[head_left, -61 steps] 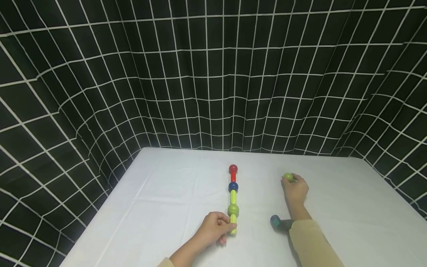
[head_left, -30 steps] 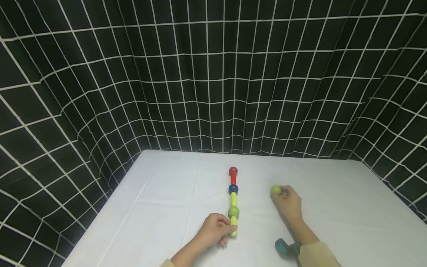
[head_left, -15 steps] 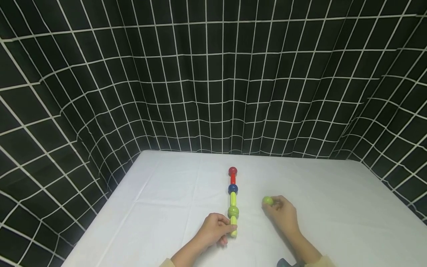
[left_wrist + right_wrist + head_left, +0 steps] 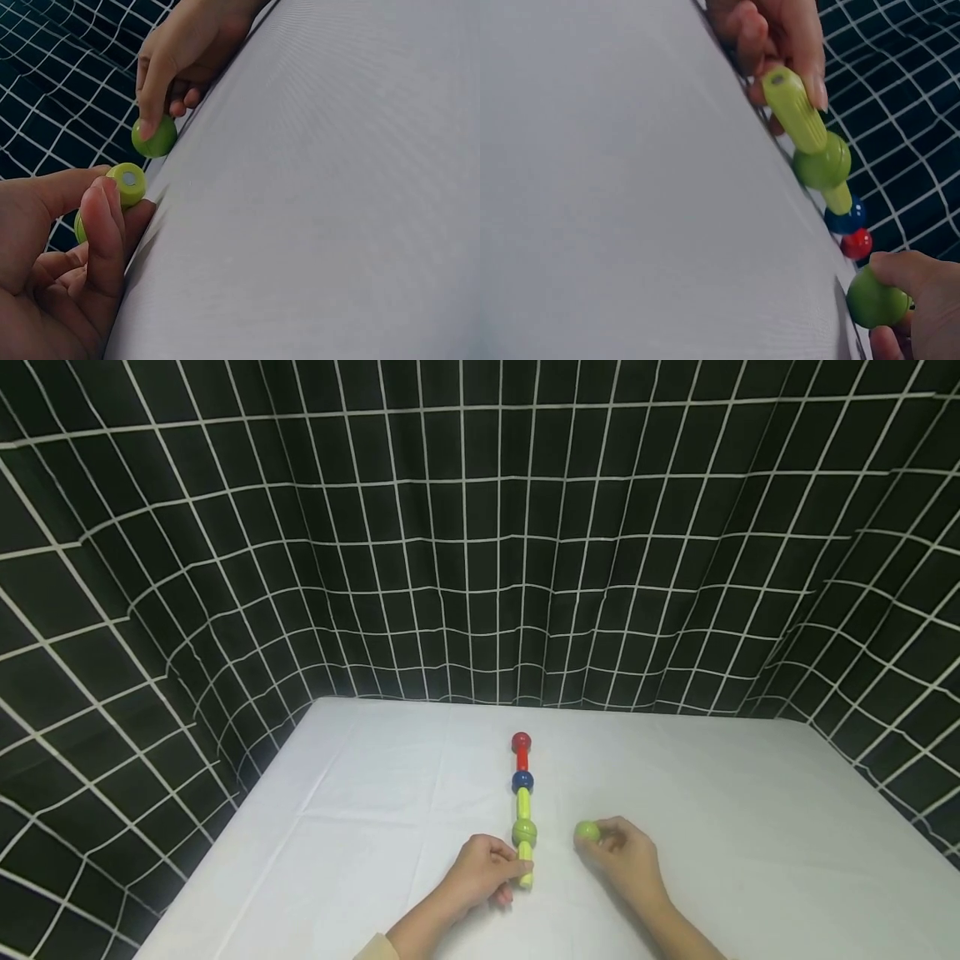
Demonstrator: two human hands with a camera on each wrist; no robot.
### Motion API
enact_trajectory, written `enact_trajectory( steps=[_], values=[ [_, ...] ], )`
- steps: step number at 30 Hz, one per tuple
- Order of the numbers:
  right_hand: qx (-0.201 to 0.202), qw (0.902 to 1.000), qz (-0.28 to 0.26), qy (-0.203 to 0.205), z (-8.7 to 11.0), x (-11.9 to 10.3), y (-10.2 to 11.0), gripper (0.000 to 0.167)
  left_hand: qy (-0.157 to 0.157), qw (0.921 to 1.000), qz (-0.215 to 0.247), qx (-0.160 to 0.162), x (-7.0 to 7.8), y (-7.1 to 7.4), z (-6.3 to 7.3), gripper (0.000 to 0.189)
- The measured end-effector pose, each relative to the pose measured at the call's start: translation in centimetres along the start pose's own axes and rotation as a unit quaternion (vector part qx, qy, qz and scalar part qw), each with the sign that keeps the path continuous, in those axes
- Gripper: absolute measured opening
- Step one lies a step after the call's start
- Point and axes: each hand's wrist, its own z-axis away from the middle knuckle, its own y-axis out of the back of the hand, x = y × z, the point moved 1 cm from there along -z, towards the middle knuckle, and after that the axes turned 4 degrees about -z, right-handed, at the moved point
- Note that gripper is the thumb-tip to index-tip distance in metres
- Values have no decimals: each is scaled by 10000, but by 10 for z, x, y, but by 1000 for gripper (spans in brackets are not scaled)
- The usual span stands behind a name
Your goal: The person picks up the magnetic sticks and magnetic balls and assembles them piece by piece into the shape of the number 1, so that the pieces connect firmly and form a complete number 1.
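A straight chain of rods and balls lies on the table, from a red ball (image 4: 521, 742) through a red rod, a blue ball (image 4: 522, 781), a yellow-green rod (image 4: 523, 803) and a green ball (image 4: 525, 832) to a yellow-green end rod (image 4: 795, 112). My left hand (image 4: 480, 872) pinches that end rod between thumb and fingers; its near end shows a grey metal disc in the left wrist view. To the right of the chain, my right hand (image 4: 626, 864) pinches a loose green ball (image 4: 587, 832) between thumb and fingers, apart from the chain.
A white cloth covers the table (image 4: 375, 760). Black curtain (image 4: 465, 568) with a white grid stands behind it and along both sides.
My right hand has brought the loose green ball left and nearer to me, toward the chain's near end. The left hand stays on the end rod, and the chain lies as before.
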Motion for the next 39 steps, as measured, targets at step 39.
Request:
enact_trajectory(
  steps=[39],
  values=[
    [-1115, 9920, -380, -450, 52, -30, -19, 38, -77, 9999, 17, 83, 1, -1, -10, 22]
  ],
)
